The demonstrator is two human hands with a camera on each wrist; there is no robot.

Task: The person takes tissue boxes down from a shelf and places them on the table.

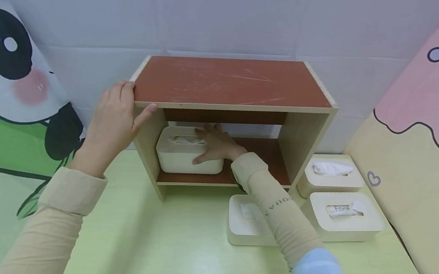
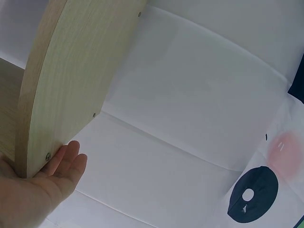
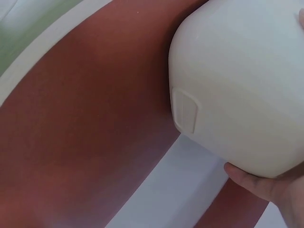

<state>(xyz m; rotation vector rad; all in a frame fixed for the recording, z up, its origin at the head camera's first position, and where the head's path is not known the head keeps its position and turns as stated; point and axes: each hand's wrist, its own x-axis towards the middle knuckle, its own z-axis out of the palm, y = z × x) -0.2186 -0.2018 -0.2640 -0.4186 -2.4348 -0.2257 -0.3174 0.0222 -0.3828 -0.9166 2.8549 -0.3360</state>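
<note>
A small open-fronted shelf [image 1: 230, 81] with a red-brown top stands on the pale table [image 1: 166, 248]. My left hand [image 1: 114, 114] holds its top left corner, thumb along the front edge; in the left wrist view, its fingers [image 2: 71, 164] lie against the outer side panel. Inside, at the left end, a cream tissue box [image 1: 186, 161] stands close to the side wall, tissue showing in its slot. My right hand [image 1: 220, 145] reaches in and grips the box's right end, thumb at the front and fingers over the top toward the back.
To the right on the table are a tissue box [image 1: 332, 174] behind another with a marked tissue [image 1: 346, 217]. A third box [image 1: 246, 231] sits in front of the shelf, partly covered by my right forearm. Printed cloth walls [image 1: 421, 135] enclose the table.
</note>
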